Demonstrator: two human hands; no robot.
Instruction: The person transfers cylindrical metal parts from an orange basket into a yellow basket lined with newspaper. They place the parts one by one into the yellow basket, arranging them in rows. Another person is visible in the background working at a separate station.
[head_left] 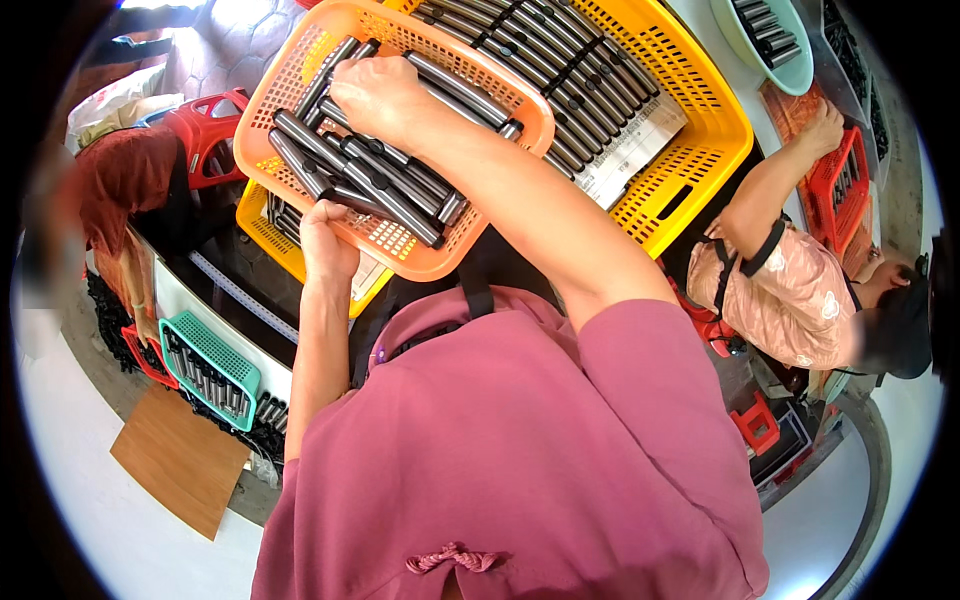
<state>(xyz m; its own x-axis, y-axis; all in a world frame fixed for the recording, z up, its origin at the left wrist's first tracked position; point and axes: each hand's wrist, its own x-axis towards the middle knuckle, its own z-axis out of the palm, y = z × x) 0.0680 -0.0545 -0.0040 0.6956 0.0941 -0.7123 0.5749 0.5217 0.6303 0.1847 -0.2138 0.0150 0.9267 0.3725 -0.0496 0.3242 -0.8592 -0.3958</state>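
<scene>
An orange plastic basket [545, 125] is tilted in front of me, with a loose heap of shiny metal tubes [375, 190] with black ends inside. My left hand [328, 245] grips its near-left rim, thumb on the inner side. Over the far-left part of the heap my right hand [375, 95] is closed, its fingers curled down among the tubes. The fingertips are hidden, so what they hold cannot be made out. Beyond the basket on the right, a larger yellow crate [715, 130] holds neat rows of similar tubes [565, 70] on printed paper.
Another yellow basket [255, 225] shows under the orange one. A co-worker at right [770, 300] reaches to a red basket [845, 190]; a pale green basin [790, 75] stands beyond. At left are a person in brown [125, 190], a red stool [200, 125] and a green basket [215, 370] of tubes.
</scene>
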